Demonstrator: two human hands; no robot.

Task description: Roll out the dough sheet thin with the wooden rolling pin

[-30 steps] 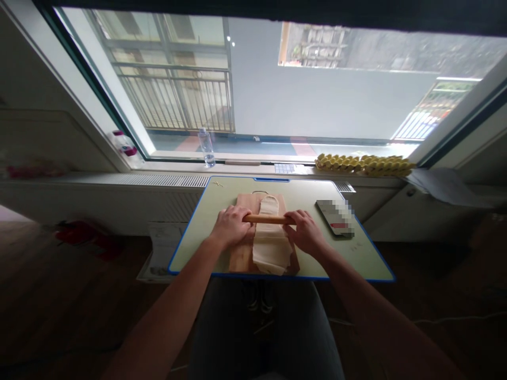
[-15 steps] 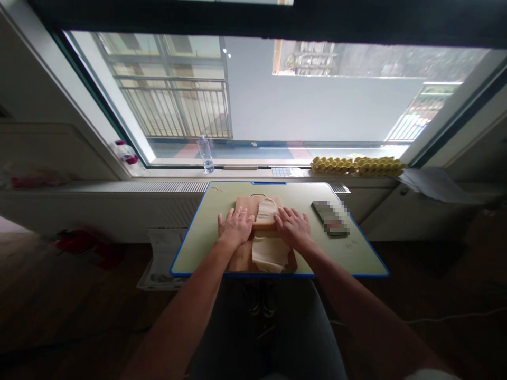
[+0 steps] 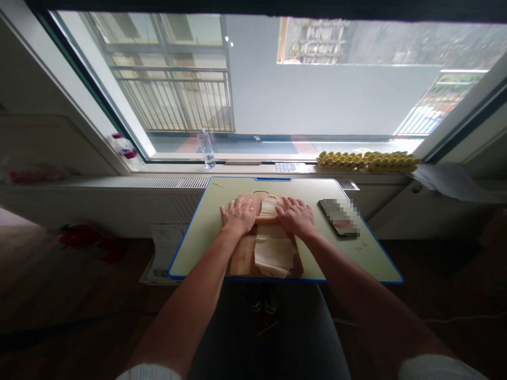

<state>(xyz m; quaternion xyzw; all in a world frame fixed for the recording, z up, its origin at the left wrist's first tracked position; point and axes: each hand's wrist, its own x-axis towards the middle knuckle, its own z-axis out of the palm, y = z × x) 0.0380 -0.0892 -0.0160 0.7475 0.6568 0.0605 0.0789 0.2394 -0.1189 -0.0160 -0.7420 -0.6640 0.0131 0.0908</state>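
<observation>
A wooden rolling pin lies crosswise over a sheet of pale dough on a wooden cutting board. My left hand rests on the pin's left end, its fingers stretched forward and spread. Over the right end lies my right hand, palm down with fingers extended, partly above the dough's right edge. The dough runs lengthwise under the pin. Its near part is wide with an uneven edge, and a narrower rounded part shows beyond the pin. Both pin ends are hidden by my hands.
The board sits on a small pale-green table with a blue rim. A phone, partly pixelated, lies to the right. On the windowsill stand a clear bottle and yellow egg cartons. A pink-capped bottle is farther left.
Both hands and the rolling pin have moved a little away from me along the dough, toward the board's far end. The camera view has shifted slightly.
</observation>
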